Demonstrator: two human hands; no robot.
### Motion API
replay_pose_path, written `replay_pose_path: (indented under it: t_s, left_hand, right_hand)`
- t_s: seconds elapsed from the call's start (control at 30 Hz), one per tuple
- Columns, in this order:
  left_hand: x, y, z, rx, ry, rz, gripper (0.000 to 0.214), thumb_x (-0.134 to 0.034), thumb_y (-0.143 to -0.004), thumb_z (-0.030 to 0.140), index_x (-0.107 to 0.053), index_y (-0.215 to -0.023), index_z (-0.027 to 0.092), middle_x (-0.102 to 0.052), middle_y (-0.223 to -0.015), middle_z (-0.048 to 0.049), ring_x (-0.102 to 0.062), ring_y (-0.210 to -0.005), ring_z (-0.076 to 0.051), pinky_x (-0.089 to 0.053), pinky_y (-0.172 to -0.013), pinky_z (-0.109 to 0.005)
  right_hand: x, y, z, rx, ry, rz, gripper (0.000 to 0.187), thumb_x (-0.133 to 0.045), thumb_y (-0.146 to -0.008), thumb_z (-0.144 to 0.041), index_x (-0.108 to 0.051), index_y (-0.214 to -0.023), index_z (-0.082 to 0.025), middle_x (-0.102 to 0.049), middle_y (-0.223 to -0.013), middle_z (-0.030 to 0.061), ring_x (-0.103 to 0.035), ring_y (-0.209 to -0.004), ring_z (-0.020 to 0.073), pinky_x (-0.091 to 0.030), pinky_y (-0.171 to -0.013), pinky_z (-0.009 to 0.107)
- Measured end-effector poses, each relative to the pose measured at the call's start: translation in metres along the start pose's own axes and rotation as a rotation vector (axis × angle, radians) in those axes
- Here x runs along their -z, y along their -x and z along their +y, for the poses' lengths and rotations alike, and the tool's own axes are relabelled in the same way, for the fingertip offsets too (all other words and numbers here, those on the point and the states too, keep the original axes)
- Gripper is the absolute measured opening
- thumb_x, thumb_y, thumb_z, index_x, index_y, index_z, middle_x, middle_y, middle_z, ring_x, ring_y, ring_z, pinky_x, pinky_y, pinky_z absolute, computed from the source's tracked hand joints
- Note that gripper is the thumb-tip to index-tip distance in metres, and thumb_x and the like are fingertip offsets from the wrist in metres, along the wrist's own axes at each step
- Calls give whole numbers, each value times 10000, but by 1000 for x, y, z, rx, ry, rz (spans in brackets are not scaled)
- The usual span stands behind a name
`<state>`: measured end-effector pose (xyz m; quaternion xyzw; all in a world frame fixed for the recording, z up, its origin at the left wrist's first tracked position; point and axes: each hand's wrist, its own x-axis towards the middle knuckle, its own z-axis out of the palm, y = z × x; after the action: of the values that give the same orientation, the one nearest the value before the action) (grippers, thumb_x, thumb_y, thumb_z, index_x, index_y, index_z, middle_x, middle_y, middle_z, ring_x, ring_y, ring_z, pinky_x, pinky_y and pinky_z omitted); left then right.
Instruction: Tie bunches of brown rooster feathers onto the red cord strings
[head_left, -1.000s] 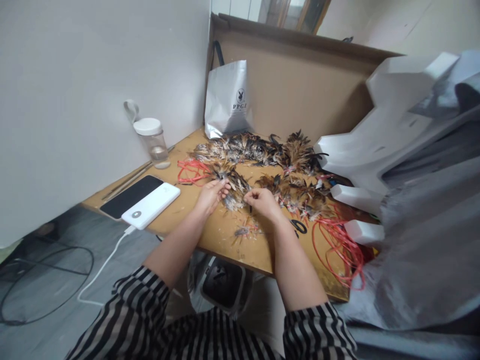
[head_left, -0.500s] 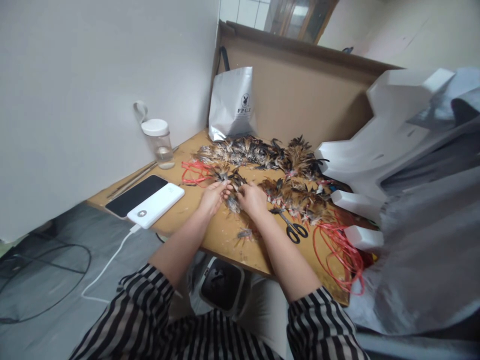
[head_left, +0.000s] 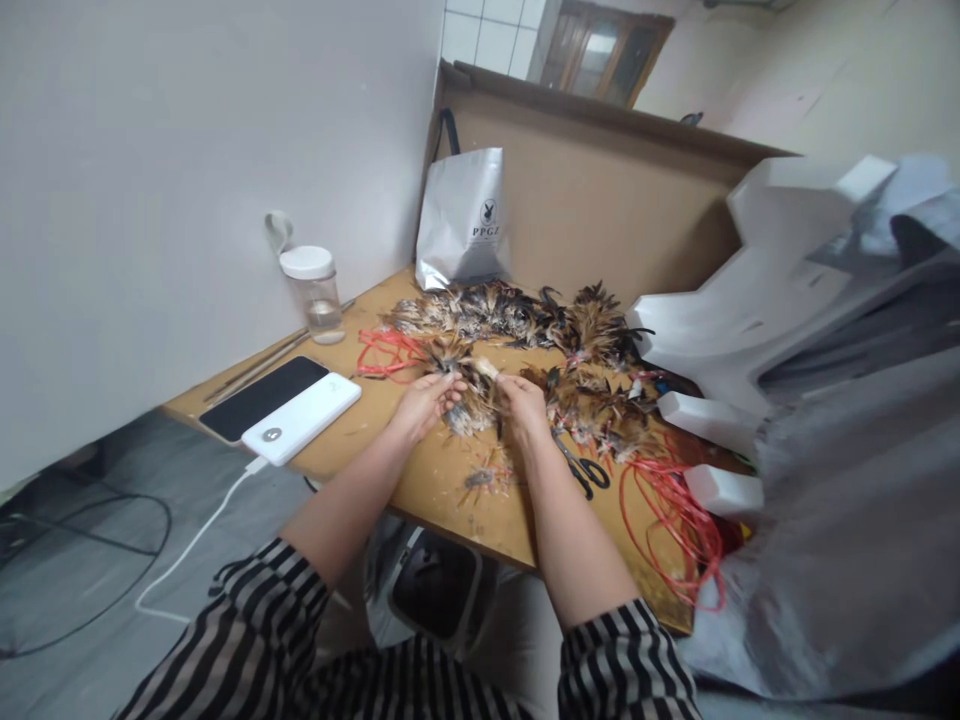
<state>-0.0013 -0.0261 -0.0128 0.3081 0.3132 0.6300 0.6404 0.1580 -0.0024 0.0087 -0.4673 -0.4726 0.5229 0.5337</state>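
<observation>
My left hand (head_left: pixel 424 405) pinches the lower end of a brown and black feather bunch (head_left: pixel 444 356), whose tips fan out away from me. Across a small gap, my right hand (head_left: pixel 523 402) is closed on a pale feather (head_left: pixel 486 368) that points toward the left hand. Beneath and between the hands lies a loose heap of greyish-brown feathers (head_left: pixel 469 415). Black-handled scissors (head_left: pixel 591 472) rest beside my right forearm, which hides part of them. Small feather scraps (head_left: pixel 486 478) are scattered nearer the table's front edge.
Feather bunches form a back row (head_left: pixel 487 310) and a right-hand row (head_left: pixel 604 405). Red string lies left (head_left: pixel 386 350) and right (head_left: pixel 675 520). A lidded bottle (head_left: pixel 315 300), phone (head_left: pixel 266 395), cabled power bank (head_left: pixel 300 418), silver bag (head_left: pixel 461 220) and white foam pieces (head_left: pixel 705 290) surround the work area.
My right hand has drawn slightly right, and a pale feather now shows at its fingertips. The left hand still pinches its bunch. The whole view has shifted a little.
</observation>
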Motion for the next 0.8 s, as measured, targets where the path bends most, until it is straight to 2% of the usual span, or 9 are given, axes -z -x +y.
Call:
replay_pose_path:
  t_s: [0.07, 0.17, 0.23, 0.3, 0.47, 0.6, 0.8]
  left_hand:
    - [-1, 1, 0, 4, -10, -29, 203, -651, -682, 223, -631, -836, 92, -661, -759, -79, -554, -546, -57, -405, -466, -137]
    - [-3, 3, 1, -4, -22, -73, 204, -655, -680, 230, -637, -830, 92, -665, -826, -92, -574, -596, -66, -428, -508, -145]
    - [-3, 5, 1, -7, -33, -101, 208, -653, -682, 234, -644, -834, 92, -662, -861, -98, -582, -629, -73, -435, -531, -149]
    - [-3, 6, 1, -6, -50, -130, 215, -648, -687, 240, -651, -843, 93, -660, -868, -99, -587, -651, -79, -436, -546, -153]
    - [-2, 6, -1, 13, -100, -137, 240, -655, -677, 262, -660, -850, 96, -660, -748, -84, -589, -635, -85, -425, -544, -156]
    - [-1, 4, -3, 4, -111, -101, 253, -662, -666, 284, -661, -841, 102, -662, -757, -85, -590, -643, -87, -419, -540, -155]
    - [-1, 4, -5, -28, -125, -123, 266, -660, -658, 322, -663, -778, 85, -655, -701, -91, -587, -612, -106, -419, -530, -176]
  right_hand:
    - [-2, 4, -6, -115, -231, -98, 205, -641, -606, -312, -517, -651, -156, -358, -444, -88, -186, -339, 20, -110, -337, 168]
    - [-4, 10, -13, -285, -463, -302, 203, -655, -601, -262, -503, -676, -151, -373, -496, -82, -177, -350, 7, -92, -327, 145]
    - [-6, 13, -14, -376, -536, -417, 194, -654, -604, -237, -496, -676, -150, -374, -507, -81, -176, -357, 5, -108, -326, 135]
    - [-8, 16, -13, -397, -544, -464, 189, -653, -612, -237, -497, -673, -150, -381, -514, -78, -180, -362, 5, -114, -324, 133]
    - [-17, 21, -8, -287, -384, -380, 233, -667, -605, -307, -539, -715, -147, -380, -498, -84, -173, -352, 7, -90, -323, 149]
    - [-25, 25, -6, -209, -264, -292, 280, -674, -581, -368, -545, -692, -146, -387, -479, -88, -160, -339, 4, -72, -328, 161]
    - [-35, 31, -3, -101, -105, -235, 297, -615, -621, -445, -544, -635, -157, -381, -425, -80, -184, -320, 24, -95, -338, 187]
